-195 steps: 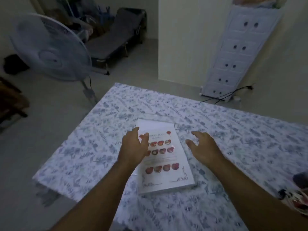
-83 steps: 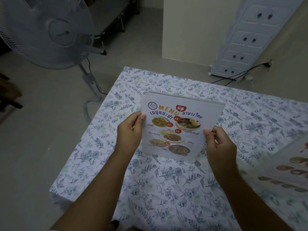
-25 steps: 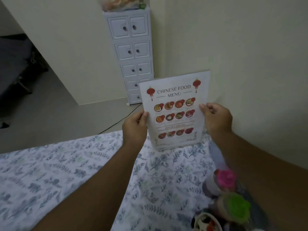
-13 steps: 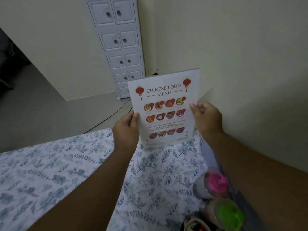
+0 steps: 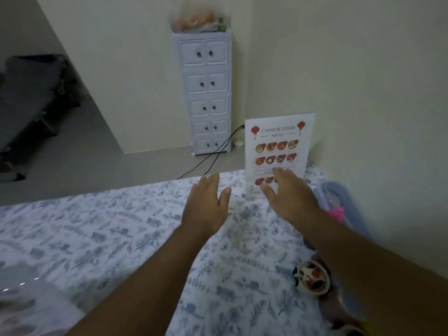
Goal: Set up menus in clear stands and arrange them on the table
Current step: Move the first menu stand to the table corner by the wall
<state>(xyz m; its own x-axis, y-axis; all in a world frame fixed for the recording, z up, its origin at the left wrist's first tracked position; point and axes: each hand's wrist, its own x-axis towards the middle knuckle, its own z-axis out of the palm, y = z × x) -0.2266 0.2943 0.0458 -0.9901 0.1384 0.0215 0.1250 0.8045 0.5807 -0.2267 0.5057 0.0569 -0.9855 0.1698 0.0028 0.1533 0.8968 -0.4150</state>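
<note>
The Chinese food menu in its clear stand stands upright at the far right corner of the table, which wears a blue floral cloth, close to the wall. My left hand hovers open to the left of the stand, apart from it. Just in front of the stand's lower part is my right hand, fingers spread, holding nothing and covering the menu's bottom row. A blurred clear sheet shows at the bottom left corner.
A white drawer tower stands on the floor beyond the table, with black cables running from it. On the table's right edge sit a small patterned cup, a pink-lidded item and a clear container. A dark cot stands far left.
Both hands have let go of the Chinese food menu stand, which now stands on the table's far right corner. The hands have drawn back, open.
</note>
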